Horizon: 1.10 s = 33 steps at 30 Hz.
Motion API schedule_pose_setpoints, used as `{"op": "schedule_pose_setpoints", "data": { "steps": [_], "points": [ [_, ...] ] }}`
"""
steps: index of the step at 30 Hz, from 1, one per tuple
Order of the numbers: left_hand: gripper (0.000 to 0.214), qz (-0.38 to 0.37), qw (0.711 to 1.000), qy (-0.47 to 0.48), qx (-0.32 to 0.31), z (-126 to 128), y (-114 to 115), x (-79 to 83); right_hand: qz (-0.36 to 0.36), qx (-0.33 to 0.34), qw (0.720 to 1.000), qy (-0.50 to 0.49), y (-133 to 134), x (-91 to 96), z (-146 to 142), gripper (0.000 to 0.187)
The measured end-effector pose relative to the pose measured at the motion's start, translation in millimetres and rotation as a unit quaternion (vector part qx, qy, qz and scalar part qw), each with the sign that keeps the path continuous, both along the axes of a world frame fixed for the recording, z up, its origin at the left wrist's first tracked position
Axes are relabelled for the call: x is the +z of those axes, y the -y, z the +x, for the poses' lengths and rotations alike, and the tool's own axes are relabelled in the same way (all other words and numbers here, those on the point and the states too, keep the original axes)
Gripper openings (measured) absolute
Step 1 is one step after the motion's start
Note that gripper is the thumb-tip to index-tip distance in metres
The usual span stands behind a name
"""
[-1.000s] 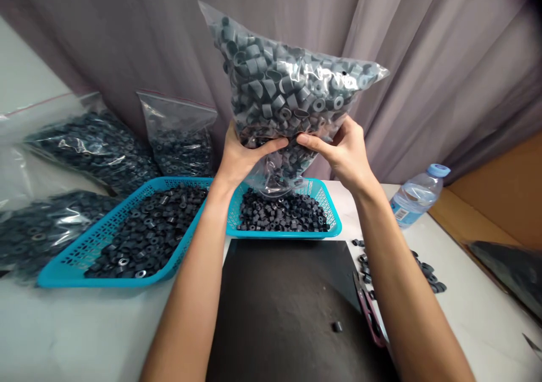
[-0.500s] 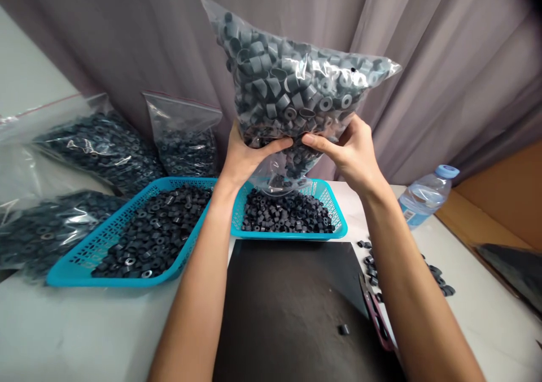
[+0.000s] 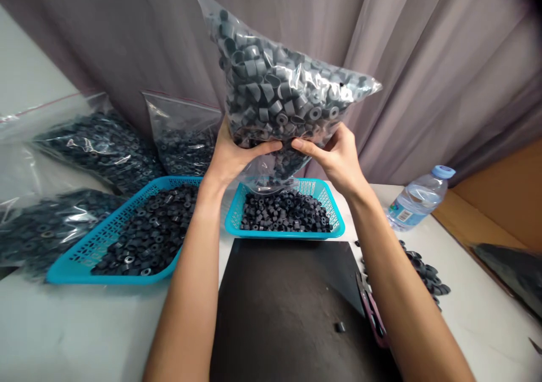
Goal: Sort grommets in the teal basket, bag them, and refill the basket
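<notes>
A clear plastic bag [image 3: 279,88] full of dark grey ring-shaped pieces is held up between my two hands. My left hand [image 3: 237,148] grips its lower left side, and my right hand [image 3: 332,150] grips the lower right; both thumbs press in at the front, their tips almost meeting. The other fingers are hidden behind the bag. Below my thumbs the bag narrows, with some pieces in that part. Its lower end hangs over a small blue basket [image 3: 285,235] that holds many black ring pieces.
Left of my arm is a larger blue basket [image 3: 63,272] of similar pieces, with several filled bags [image 3: 97,145] behind it. A black mat [image 3: 279,297] bears one loose piece [image 3: 340,327]. Pink-handled snips [image 3: 372,314], scattered pieces [image 3: 427,275] and a water bottle [image 3: 419,198] are at right.
Both hands and the bag have shifted slightly left, with the bag's right corner tilting a little lower. My grip looks the same.
</notes>
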State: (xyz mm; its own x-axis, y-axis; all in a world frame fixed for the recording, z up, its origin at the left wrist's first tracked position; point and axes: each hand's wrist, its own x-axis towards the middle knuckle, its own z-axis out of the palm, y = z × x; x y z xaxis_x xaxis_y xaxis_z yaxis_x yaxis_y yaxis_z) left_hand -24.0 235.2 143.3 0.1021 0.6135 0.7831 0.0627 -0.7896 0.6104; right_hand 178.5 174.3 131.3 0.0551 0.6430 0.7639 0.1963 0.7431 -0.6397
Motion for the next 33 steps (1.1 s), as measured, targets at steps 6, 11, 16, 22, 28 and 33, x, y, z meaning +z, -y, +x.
{"op": "schedule_pose_setpoints", "data": {
  "steps": [6,11,16,22,28,33],
  "points": [
    [0.078,-0.034,0.999,-0.001,0.013,-15,-2,0.1,0.02,0.01,1.0,-0.016,-5,-5.5,-13,0.068],
    [0.071,-0.028,1.0,-0.005,0.006,-18,3,2.6,0.006,0.003,1.0,0.01,1,1.0,-14,0.064],
    [0.065,-0.037,0.999,-0.016,-0.024,-17,8,3.3,0.004,0.023,1.0,0.014,8,6.8,-10,0.061],
    [0.073,-0.026,1.0,-0.009,-0.011,-18,3,3.5,-0.006,0.017,1.0,0.005,-1,-0.3,-12,0.07],
    [0.08,-0.021,1.0,-0.007,0.012,-28,-7,-2.6,-0.013,0.05,0.999,-0.016,-14,-11.3,-21,0.069],
    [0.07,-0.007,1.0,-0.011,0.017,-24,-1,6.3,-0.004,0.003,1.0,0.006,-4,-2.2,-20,0.066]
  ]
}}
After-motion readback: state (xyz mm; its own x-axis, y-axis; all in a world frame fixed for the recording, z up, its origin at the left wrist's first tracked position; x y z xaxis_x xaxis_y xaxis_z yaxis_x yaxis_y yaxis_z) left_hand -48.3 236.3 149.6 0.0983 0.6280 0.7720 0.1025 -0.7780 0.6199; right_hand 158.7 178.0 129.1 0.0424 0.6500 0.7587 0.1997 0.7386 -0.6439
